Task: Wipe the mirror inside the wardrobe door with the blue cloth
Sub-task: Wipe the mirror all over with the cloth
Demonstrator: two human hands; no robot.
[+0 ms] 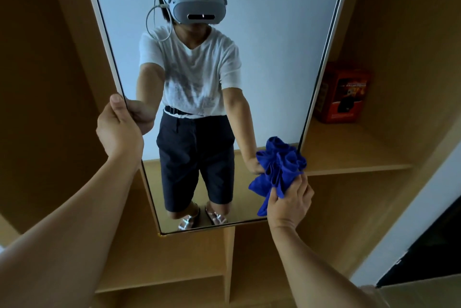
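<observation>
A tall mirror [269, 63] with a thin pale frame fills the middle of the view and reflects a person in a white T-shirt and dark shorts. My left hand [119, 128] grips the mirror's left edge, thumb on the front of the frame. My right hand [289, 200] holds a bunched blue cloth [277, 170] pressed against the glass near the mirror's lower right corner.
Wooden wardrobe shelves surround the mirror. An orange-red box [341, 93] stands on the shelf [349, 155] to the right. A vertical divider [228, 262] and lower shelves lie below the mirror. A white wall and a dark panel [429, 245] are at the far right.
</observation>
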